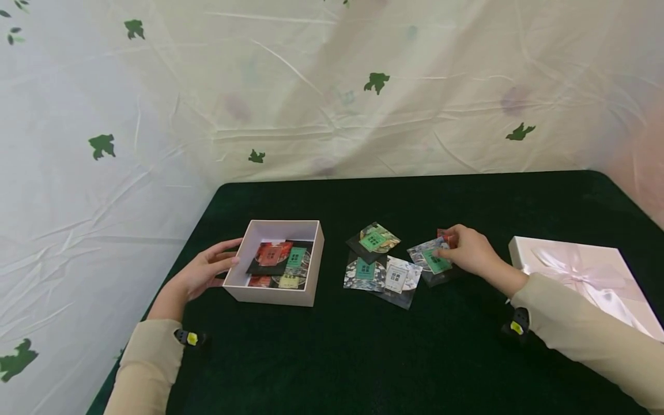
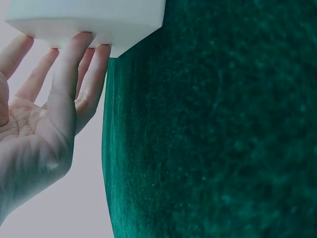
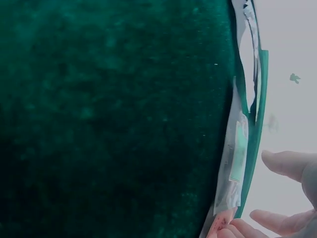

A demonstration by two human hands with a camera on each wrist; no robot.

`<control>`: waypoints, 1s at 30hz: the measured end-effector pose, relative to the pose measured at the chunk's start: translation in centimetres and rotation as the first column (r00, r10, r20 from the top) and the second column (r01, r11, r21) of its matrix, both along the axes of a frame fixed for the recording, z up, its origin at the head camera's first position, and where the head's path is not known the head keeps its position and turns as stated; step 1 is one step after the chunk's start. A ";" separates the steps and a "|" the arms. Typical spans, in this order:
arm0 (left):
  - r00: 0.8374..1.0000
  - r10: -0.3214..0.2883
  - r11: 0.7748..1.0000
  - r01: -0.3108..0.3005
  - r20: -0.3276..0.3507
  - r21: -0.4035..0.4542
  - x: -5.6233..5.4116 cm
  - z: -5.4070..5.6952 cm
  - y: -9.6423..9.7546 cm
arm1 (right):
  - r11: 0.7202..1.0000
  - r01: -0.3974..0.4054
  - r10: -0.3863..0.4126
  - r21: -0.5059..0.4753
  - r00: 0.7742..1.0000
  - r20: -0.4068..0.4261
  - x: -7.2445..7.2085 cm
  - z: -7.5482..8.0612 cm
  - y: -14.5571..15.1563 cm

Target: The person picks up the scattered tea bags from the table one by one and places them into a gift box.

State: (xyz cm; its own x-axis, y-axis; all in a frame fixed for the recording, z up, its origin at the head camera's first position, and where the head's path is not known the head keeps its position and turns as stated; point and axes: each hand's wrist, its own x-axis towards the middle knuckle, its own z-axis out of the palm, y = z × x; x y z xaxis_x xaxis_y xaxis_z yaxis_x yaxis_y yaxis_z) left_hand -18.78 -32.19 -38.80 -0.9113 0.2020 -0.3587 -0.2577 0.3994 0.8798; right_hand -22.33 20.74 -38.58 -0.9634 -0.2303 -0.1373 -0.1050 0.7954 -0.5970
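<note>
A pale pink open box point(image 1: 272, 295) on the table holds several flat square packets point(image 1: 271, 254) with red, green and cream labels. My left hand point(image 1: 207, 268) touches the box's left wall with extended fingers; in the left wrist view the fingertips rest against the pale wall point(image 2: 89, 26). Over the right-hand packets reaches my right hand point(image 1: 472, 251). Its thumb is beside a green-labelled packet point(image 1: 434, 261), which overlaps a dark one. In the right wrist view, thumb and fingers stand apart, and the lower fingers touch a reddish packet point(image 3: 223, 221).
Between the box and my right hand lie several loose, overlapping packets point(image 1: 365, 274) with green and white labels. At the right sits a pink lid point(image 1: 557, 253) with a satin ribbon bow, partly behind my right sleeve. A dark green cloth point(image 1: 337, 357) covers the table; a leaf-patterned curtain hangs behind.
</note>
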 end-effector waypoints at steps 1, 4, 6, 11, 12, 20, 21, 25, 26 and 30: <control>1.000 -0.001 1.000 0.001 -0.002 0.000 0.0 0.0 0.0 | 1.000 0.002 -0.002 0.007 1.000 -0.008 0.0 -0.1 0.0; 1.000 -0.007 1.000 0.007 -0.010 -0.004 -0.1 0.0 0.0 | 0.999 0.013 -0.012 0.031 1.000 -0.025 0.2 -0.6 0.0; 1.000 -0.003 1.000 0.003 -0.012 -0.009 0.0 0.0 0.0 | 0.999 0.014 -0.013 0.045 0.999 -0.039 0.2 -0.9 -0.2; 1.000 0.005 1.000 -0.005 -0.011 -0.014 0.1 0.1 -0.1 | 0.996 0.002 0.006 0.090 0.995 -0.097 0.3 -1.6 -0.7; 1.000 0.003 1.000 -0.003 -0.012 -0.014 0.1 0.1 -0.1 | 0.995 0.001 0.009 0.096 0.994 -0.105 0.4 -1.6 -0.8; 1.000 0.003 1.000 -0.003 -0.014 -0.017 0.0 0.3 0.0 | 0.997 -0.003 0.007 0.076 0.999 -0.045 0.1 -1.4 -1.0; 1.000 0.003 1.000 -0.003 -0.013 -0.017 0.0 0.3 0.0 | 0.998 -0.004 0.006 0.068 0.999 -0.033 0.1 -1.3 -0.9; 1.000 0.004 1.000 -0.005 -0.013 -0.018 0.1 0.4 0.1 | 0.999 -0.007 0.007 0.034 1.000 0.011 0.0 -1.1 -0.7; 1.000 0.004 1.000 -0.004 -0.012 -0.020 0.1 0.4 0.1 | 1.000 -0.005 0.005 0.028 1.000 0.021 0.0 -1.1 -0.7; 1.000 0.003 1.000 -0.003 -0.008 -0.018 0.1 0.3 0.1 | 1.000 0.012 -0.012 0.002 0.999 0.049 -0.2 -0.8 -0.4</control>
